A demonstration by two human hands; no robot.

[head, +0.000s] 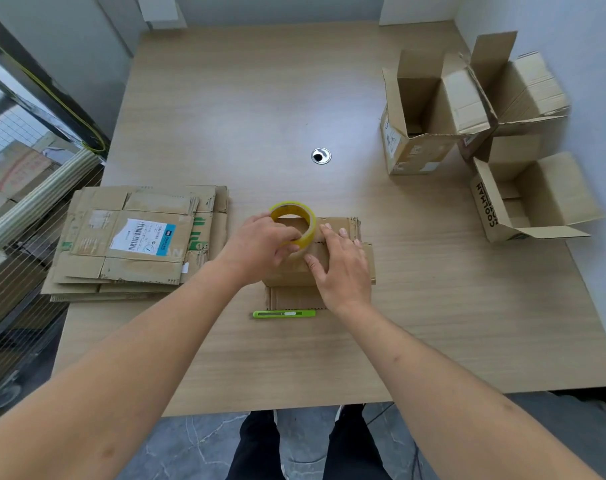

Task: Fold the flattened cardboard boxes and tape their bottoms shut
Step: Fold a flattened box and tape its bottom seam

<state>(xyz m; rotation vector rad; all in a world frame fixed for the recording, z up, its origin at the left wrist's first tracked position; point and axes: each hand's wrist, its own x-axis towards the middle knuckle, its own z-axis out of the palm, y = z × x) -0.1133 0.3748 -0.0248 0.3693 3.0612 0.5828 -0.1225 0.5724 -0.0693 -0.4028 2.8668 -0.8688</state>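
A folded cardboard box (343,225) stands bottom-up in the middle of the table. My left hand (260,249) grips a yellow roll of tape (296,221) held on edge over the box's closed flaps. My right hand (343,268) lies flat on the box bottom beside the roll, its straight fingers pressing on the flaps. A stack of flattened boxes (138,237) lies to the left, the top one bearing a white shipping label.
A green utility knife (284,313) lies on the wooden table (260,98) just in front of the box. Three folded open boxes (429,116) stand at the right, near the wall. A round cable grommet (321,155) sits mid-table. A glass railing runs along the left.
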